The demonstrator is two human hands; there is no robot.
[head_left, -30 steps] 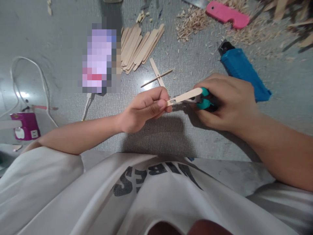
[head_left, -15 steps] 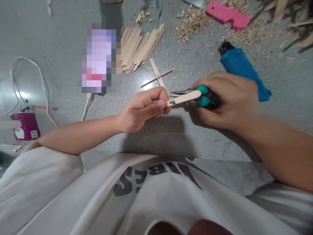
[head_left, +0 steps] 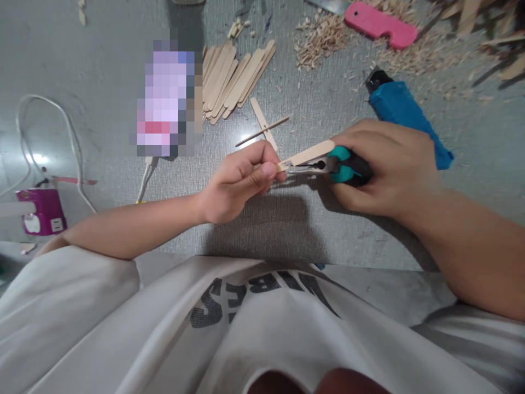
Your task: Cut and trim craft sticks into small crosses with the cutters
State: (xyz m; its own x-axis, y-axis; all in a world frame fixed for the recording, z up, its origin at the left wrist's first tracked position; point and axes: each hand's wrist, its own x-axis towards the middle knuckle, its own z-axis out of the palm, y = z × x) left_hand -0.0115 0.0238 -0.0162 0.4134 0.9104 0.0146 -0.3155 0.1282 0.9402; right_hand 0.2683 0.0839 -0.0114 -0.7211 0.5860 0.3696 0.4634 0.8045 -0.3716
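Note:
Between its thumb and fingers, my left hand (head_left: 246, 180) pinches one end of a flat wooden stick (head_left: 314, 152), which has a notch near that end. My right hand (head_left: 381, 164) is wrapped round long-nosed pliers (head_left: 318, 166) with green and black handles. The pliers' tips are at the notch, close to my left fingertips; whether they grip the wood is too small to tell. Just beyond my left hand, another flat stick (head_left: 258, 115) lies on the table with a thin stick (head_left: 262, 131) across it.
A pile of flat sticks (head_left: 241, 79) lies beyond my hands, beside a blurred phone (head_left: 164, 93) on a cable. A blue-wrapped tool (head_left: 410, 117), a pink-handled knife (head_left: 381, 24) and wood shavings (head_left: 322, 44) are at the right. A purple adapter (head_left: 43, 212) is far left.
The pliers have come from behind the held stick to its near side, with their tips now at the notch. The stick's free end has tilted slightly away from me.

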